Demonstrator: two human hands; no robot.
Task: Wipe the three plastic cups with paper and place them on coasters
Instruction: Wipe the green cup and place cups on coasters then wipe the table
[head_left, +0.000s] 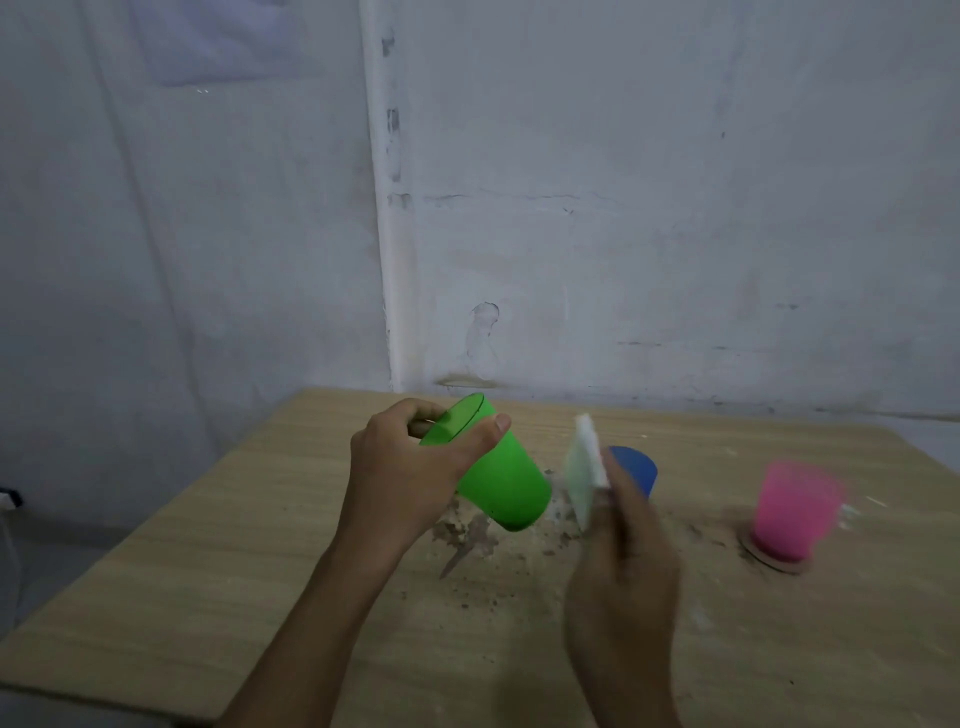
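My left hand (405, 467) grips a green plastic cup (498, 478) near its rim and holds it tilted above the wooden table (208, 561), base pointing down to the right. My right hand (623, 551) pinches a folded white paper (584, 467) upright just right of the green cup, not touching it. A blue cup (641, 467) stands behind the paper and my right hand, partly hidden. A pink cup (795, 506) stands upright on a round brown coaster (779, 564) at the right.
Dirt and crumbs (483, 540) are scattered on the table under the green cup. A stained white wall (623, 234) rises right behind the table's far edge. The table's left edge drops off to the floor.
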